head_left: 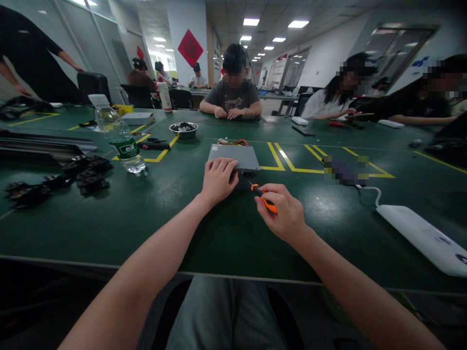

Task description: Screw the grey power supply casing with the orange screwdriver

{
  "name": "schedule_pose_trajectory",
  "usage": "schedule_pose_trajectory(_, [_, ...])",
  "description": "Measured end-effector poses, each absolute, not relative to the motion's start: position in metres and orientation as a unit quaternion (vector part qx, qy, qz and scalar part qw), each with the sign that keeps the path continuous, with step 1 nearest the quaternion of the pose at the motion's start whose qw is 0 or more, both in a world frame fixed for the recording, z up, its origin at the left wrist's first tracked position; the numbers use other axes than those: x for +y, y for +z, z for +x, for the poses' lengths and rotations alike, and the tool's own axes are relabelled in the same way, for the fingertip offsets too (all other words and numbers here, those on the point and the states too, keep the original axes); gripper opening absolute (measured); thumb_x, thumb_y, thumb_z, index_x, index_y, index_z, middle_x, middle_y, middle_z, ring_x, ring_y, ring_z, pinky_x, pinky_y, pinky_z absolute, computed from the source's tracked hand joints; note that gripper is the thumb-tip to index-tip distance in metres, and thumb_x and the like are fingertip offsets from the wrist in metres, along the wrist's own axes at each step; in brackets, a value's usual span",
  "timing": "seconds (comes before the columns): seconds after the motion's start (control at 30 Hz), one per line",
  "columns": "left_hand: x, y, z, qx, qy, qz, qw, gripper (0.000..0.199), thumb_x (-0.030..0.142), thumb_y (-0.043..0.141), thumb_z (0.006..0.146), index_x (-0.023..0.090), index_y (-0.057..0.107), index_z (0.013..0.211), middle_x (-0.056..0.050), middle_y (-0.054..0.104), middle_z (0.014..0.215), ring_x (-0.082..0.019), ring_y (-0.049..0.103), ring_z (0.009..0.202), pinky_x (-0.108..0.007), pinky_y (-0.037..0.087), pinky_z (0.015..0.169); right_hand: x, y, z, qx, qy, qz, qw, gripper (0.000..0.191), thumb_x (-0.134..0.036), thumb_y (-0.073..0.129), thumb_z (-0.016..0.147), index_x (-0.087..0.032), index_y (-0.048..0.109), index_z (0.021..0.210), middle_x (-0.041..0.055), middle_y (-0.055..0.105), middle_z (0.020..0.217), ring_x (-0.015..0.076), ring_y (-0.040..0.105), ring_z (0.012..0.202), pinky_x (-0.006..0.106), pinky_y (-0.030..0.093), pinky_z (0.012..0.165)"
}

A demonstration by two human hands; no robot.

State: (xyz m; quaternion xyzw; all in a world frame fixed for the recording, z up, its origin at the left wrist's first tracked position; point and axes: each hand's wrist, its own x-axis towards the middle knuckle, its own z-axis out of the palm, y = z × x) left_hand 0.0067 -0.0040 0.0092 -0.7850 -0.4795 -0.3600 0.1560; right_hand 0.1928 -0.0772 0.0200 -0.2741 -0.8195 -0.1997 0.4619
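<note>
A grey metal computer power supply point(239, 154) lies on the green table in front of me, with its power socket side facing me. Coloured cables point(233, 142) come out at its far side. My left hand point(220, 180) is closed over its near left part, fingers on the top and thumb at the near face. In my right hand point(284, 210) is a screwdriver point(269, 204) with an orange and black handle. Its thin tip points up and left, close to the power supply's near face by the socket; whether it touches I cannot tell.
At the left stand a water bottle point(126, 146) and a pile of black parts point(87, 175). Farther back is a metal bowl point(183, 129) of small parts. To the right lie a blurred phone point(343, 171) and a white power bank point(419, 233), joined by a cable. Several people sit around.
</note>
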Motion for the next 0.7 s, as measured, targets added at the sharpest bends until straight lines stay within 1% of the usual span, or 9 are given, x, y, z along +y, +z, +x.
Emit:
schedule_pose_trajectory(0.13, [-0.005,0.01,0.005,-0.472,-0.346,-0.795,0.161,0.031,0.026,0.05,0.085,0.023,0.054,0.115,-0.007,0.058,0.12,-0.026,0.047,0.114,-0.042,0.031,0.095,-0.079,0.019,0.194,-0.82,-0.212,-0.293,0.443,0.013,-0.014,0.053,0.081,-0.021,0.049,0.091,0.0078,0.064,0.094,0.0173,0.063,0.084,0.03,0.054,0.071])
schedule_pose_trajectory(0.23, [-0.005,0.01,0.005,-0.471,-0.346,-0.796,0.157,0.033,0.027,0.052,0.084,0.022,0.053,0.116,-0.007,0.057,0.121,-0.026,0.046,0.114,-0.043,0.03,0.096,-0.081,0.019,0.193,-0.823,-0.232,-0.291,0.429,0.012,-0.016,0.054,0.082,-0.021,0.048,0.091,0.0079,0.063,0.094,0.0171,0.063,0.085,0.029,0.054,0.069])
schedule_pose_trajectory(0.37, [-0.004,0.009,0.008,-0.482,-0.352,-0.788,0.155,0.03,0.028,0.054,0.083,0.022,0.053,0.113,-0.007,0.058,0.119,-0.026,0.046,0.114,-0.043,0.031,0.095,-0.086,0.018,0.189,-0.832,-0.247,-0.288,0.406,0.01,-0.016,0.053,0.081,-0.019,0.049,0.09,0.0108,0.061,0.096,0.0179,0.061,0.085,0.028,0.053,0.065])
schedule_pose_trajectory(0.43, [-0.004,0.009,0.009,-0.488,-0.356,-0.781,0.159,0.027,0.028,0.053,0.084,0.023,0.054,0.111,-0.007,0.059,0.117,-0.026,0.047,0.112,-0.043,0.031,0.094,-0.089,0.018,0.187,-0.837,-0.255,-0.283,0.394,0.01,-0.012,0.053,0.079,-0.018,0.05,0.088,0.0109,0.061,0.092,0.0188,0.06,0.081,0.031,0.053,0.066])
schedule_pose_trajectory(0.5, [-0.004,0.008,0.01,-0.49,-0.362,-0.777,0.162,0.026,0.028,0.053,0.084,0.023,0.054,0.109,-0.006,0.06,0.116,-0.026,0.048,0.111,-0.042,0.032,0.093,-0.091,0.018,0.185,-0.843,-0.252,-0.272,0.391,0.014,-0.011,0.052,0.077,-0.018,0.051,0.089,0.01,0.062,0.09,0.0202,0.058,0.082,0.035,0.053,0.07])
schedule_pose_trajectory(0.57, [-0.003,0.008,0.011,-0.491,-0.366,-0.774,0.164,0.025,0.028,0.054,0.084,0.023,0.055,0.109,-0.006,0.06,0.115,-0.025,0.048,0.11,-0.042,0.032,0.093,-0.091,0.018,0.185,-0.841,-0.247,-0.275,0.396,0.014,-0.014,0.053,0.077,-0.018,0.051,0.09,0.0093,0.063,0.09,0.0209,0.058,0.084,0.036,0.052,0.072])
schedule_pose_trajectory(0.63, [-0.003,0.008,0.011,-0.493,-0.367,-0.772,0.162,0.025,0.029,0.055,0.083,0.023,0.055,0.108,-0.006,0.06,0.115,-0.025,0.048,0.11,-0.042,0.032,0.092,-0.091,0.019,0.186,-0.83,-0.251,-0.297,0.399,0.009,-0.021,0.055,0.079,-0.019,0.051,0.087,0.0092,0.062,0.091,0.0197,0.058,0.081,0.033,0.052,0.068])
schedule_pose_trajectory(0.7, [-0.003,0.008,0.011,-0.494,-0.37,-0.771,0.159,0.025,0.029,0.055,0.083,0.023,0.055,0.108,-0.006,0.059,0.115,-0.025,0.048,0.11,-0.042,0.032,0.092,-0.09,0.018,0.187,-0.821,-0.256,-0.318,0.399,0.009,-0.026,0.056,0.082,-0.019,0.05,0.084,0.0088,0.061,0.091,0.0165,0.059,0.076,0.026,0.049,0.059])
